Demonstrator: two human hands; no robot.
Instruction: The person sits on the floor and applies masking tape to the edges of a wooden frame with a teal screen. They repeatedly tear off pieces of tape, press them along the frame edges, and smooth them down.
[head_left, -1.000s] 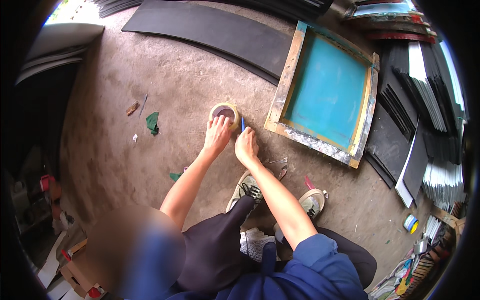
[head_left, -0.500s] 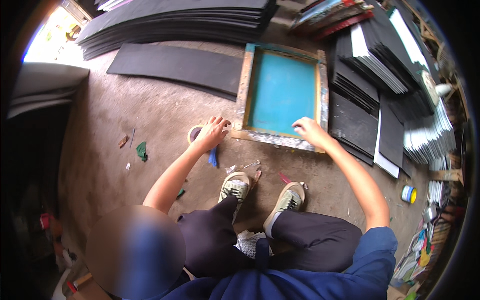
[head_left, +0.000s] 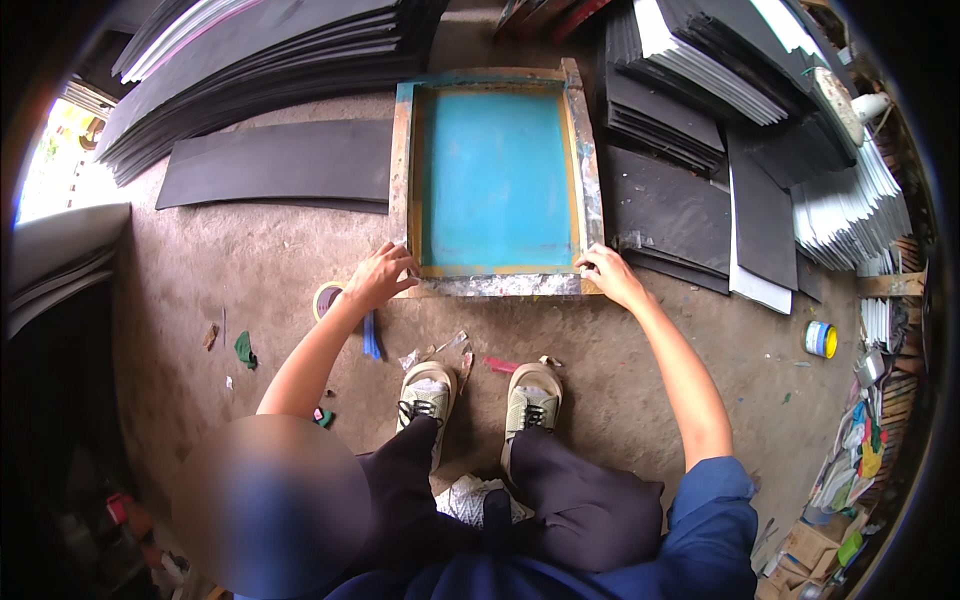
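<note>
A screen printing frame [head_left: 399, 190] with worn, paint-stained wooden rails and teal mesh lies in front of me. My left hand [head_left: 380, 276] grips its near left corner, fingers curled onto the wood. At the near right corner, my right hand [head_left: 612, 277] has its fingers bent over the side rail and the thumb side hidden. Partly behind my left wrist is a roll of tape [head_left: 325, 299]. A blue strip [head_left: 371, 336] lies on the floor beside that wrist.
A long black sheet [head_left: 275, 165] lies left of the frame, before a tall stack of black sheets [head_left: 270, 75]. More black sheets [head_left: 670, 205] and white ones [head_left: 850, 220] are piled to the right. A yellow-and-blue can [head_left: 820, 339] stands at the right. Scraps [head_left: 245, 349] litter the floor.
My right hand has moved from over the mesh's near edge to the frame's near right corner. My left hand has come onto the near left corner. The view has shifted, and the frame appears straighter.
</note>
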